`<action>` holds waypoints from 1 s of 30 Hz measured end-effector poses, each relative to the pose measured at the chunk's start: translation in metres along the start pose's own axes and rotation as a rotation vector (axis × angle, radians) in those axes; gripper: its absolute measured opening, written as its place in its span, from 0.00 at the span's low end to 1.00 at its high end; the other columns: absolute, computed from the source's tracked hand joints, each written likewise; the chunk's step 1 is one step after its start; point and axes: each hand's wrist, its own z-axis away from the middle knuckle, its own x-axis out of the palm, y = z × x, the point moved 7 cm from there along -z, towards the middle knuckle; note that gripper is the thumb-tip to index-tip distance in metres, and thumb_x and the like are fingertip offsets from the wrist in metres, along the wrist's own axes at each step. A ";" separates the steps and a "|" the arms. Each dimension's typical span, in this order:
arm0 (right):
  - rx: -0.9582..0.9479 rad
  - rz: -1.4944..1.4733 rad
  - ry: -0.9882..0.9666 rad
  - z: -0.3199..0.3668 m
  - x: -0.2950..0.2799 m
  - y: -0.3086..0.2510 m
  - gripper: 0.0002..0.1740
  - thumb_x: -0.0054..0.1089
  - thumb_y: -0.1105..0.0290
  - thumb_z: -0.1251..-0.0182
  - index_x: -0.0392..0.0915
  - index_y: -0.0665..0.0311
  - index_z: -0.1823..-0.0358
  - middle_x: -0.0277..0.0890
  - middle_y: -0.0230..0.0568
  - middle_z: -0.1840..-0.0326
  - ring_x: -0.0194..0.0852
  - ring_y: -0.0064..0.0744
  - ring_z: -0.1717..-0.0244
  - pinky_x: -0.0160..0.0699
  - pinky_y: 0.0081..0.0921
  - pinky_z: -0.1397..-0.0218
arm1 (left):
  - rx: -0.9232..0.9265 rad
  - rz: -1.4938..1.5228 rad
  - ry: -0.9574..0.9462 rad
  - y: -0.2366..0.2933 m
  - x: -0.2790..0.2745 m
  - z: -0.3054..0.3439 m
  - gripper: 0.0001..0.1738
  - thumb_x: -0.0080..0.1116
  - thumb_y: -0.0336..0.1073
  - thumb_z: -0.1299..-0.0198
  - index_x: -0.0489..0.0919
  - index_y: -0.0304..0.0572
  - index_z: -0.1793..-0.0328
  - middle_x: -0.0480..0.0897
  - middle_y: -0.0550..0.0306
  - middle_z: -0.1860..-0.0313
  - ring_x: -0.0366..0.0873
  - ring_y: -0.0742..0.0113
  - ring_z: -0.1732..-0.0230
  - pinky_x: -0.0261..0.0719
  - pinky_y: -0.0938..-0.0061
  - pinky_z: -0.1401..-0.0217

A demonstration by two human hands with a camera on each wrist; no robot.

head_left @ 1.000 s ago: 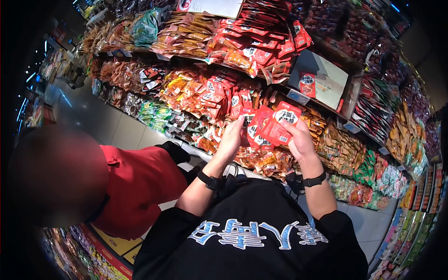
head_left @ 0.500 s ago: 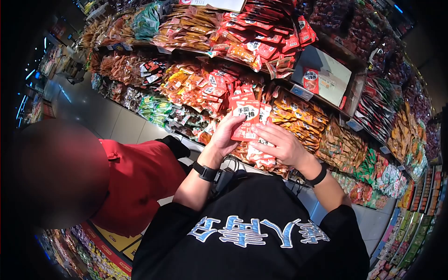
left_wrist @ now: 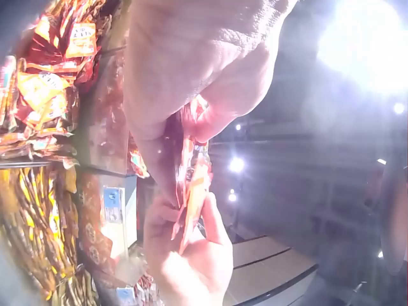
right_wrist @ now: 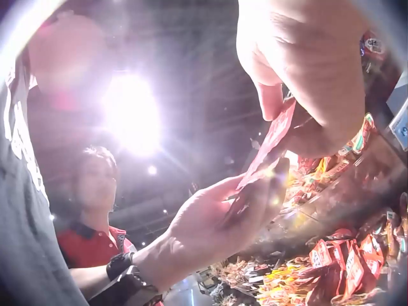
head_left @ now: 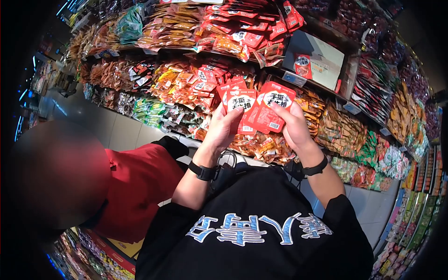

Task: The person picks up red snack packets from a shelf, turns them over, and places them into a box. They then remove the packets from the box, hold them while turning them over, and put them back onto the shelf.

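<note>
In the head view, several flat red snack packets [head_left: 237,99] with black lettering on a white patch are fanned out over the front of the shelves. My left hand [head_left: 218,129] pinches the left part of the fan, thumb across the front. On the other side, my right hand [head_left: 298,129] grips the right-hand packets [head_left: 271,114] with its thumb on the printed face. The packets overlap in the middle. From the left wrist, the packets [left_wrist: 196,185] show edge-on between the two hands. A red packet [right_wrist: 271,141] slants between them in the right wrist view.
Shelves of loose bagged snacks [head_left: 182,84] rise in front. A box with a pale panel [head_left: 322,60] stands at upper right, a red packet [head_left: 303,66] on it. A person in a red shirt [head_left: 140,179] is close at my left. Tiled floor [head_left: 126,133] shows beyond.
The packets were spread, then gathered together in my left hand with my right fingers laid against them. Now they are fanned apart again, and my right hand grips the right-hand ones.
</note>
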 end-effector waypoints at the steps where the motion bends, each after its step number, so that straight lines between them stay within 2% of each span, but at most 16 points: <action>1: 0.019 0.009 -0.007 -0.002 -0.002 0.003 0.12 0.55 0.75 0.30 0.74 0.67 0.47 0.81 0.36 0.51 0.80 0.22 0.53 0.79 0.24 0.47 | -0.031 0.003 0.001 -0.002 0.002 0.002 0.20 0.53 0.26 0.34 0.68 0.39 0.36 0.80 0.53 0.45 0.80 0.64 0.46 0.80 0.66 0.41; 4: 0.031 0.040 -0.024 -0.002 -0.001 0.004 0.12 0.56 0.74 0.29 0.75 0.68 0.47 0.81 0.37 0.51 0.80 0.21 0.52 0.79 0.24 0.48 | -0.015 -0.024 0.010 -0.005 0.000 0.004 0.22 0.55 0.27 0.36 0.68 0.40 0.35 0.80 0.55 0.46 0.81 0.65 0.47 0.81 0.67 0.41; 9: 0.007 0.071 -0.058 -0.003 0.008 0.004 0.13 0.55 0.74 0.29 0.74 0.69 0.45 0.80 0.37 0.50 0.80 0.21 0.52 0.79 0.23 0.47 | 0.008 -0.081 0.040 0.000 0.006 0.011 0.30 0.62 0.19 0.46 0.67 0.38 0.35 0.80 0.55 0.48 0.81 0.67 0.48 0.81 0.70 0.42; 14: -0.011 0.129 -0.077 -0.002 0.012 -0.005 0.13 0.57 0.74 0.30 0.74 0.69 0.46 0.80 0.37 0.51 0.79 0.21 0.53 0.79 0.23 0.49 | 0.027 -0.055 0.023 0.007 0.011 0.017 0.30 0.61 0.18 0.46 0.67 0.39 0.36 0.78 0.54 0.45 0.80 0.64 0.46 0.81 0.67 0.41; 24: -0.085 0.189 -0.159 -0.002 0.023 -0.023 0.13 0.59 0.73 0.31 0.76 0.69 0.48 0.81 0.35 0.53 0.78 0.18 0.55 0.79 0.22 0.50 | 0.093 -0.067 0.002 0.019 0.026 0.024 0.29 0.59 0.18 0.45 0.66 0.38 0.37 0.79 0.53 0.46 0.81 0.64 0.47 0.83 0.68 0.45; 25: -0.088 0.206 -0.163 -0.002 0.024 -0.023 0.14 0.58 0.73 0.31 0.74 0.69 0.46 0.81 0.36 0.52 0.78 0.19 0.54 0.78 0.23 0.47 | 0.093 -0.066 0.003 0.019 0.027 0.023 0.29 0.60 0.18 0.45 0.66 0.38 0.36 0.79 0.53 0.46 0.81 0.64 0.47 0.83 0.68 0.45; 28: -0.070 0.202 -0.159 -0.002 0.023 -0.023 0.14 0.58 0.73 0.31 0.75 0.69 0.46 0.81 0.35 0.52 0.78 0.19 0.53 0.78 0.23 0.47 | 0.090 -0.063 0.011 0.017 0.025 0.024 0.29 0.60 0.19 0.45 0.66 0.38 0.36 0.79 0.53 0.46 0.81 0.64 0.47 0.83 0.68 0.45; 30: -0.085 0.233 -0.172 -0.004 0.022 -0.023 0.14 0.58 0.73 0.31 0.75 0.69 0.46 0.81 0.35 0.52 0.78 0.19 0.54 0.78 0.23 0.48 | 0.099 -0.084 0.009 0.017 0.025 0.025 0.30 0.60 0.20 0.45 0.65 0.36 0.35 0.79 0.50 0.45 0.81 0.62 0.46 0.81 0.66 0.41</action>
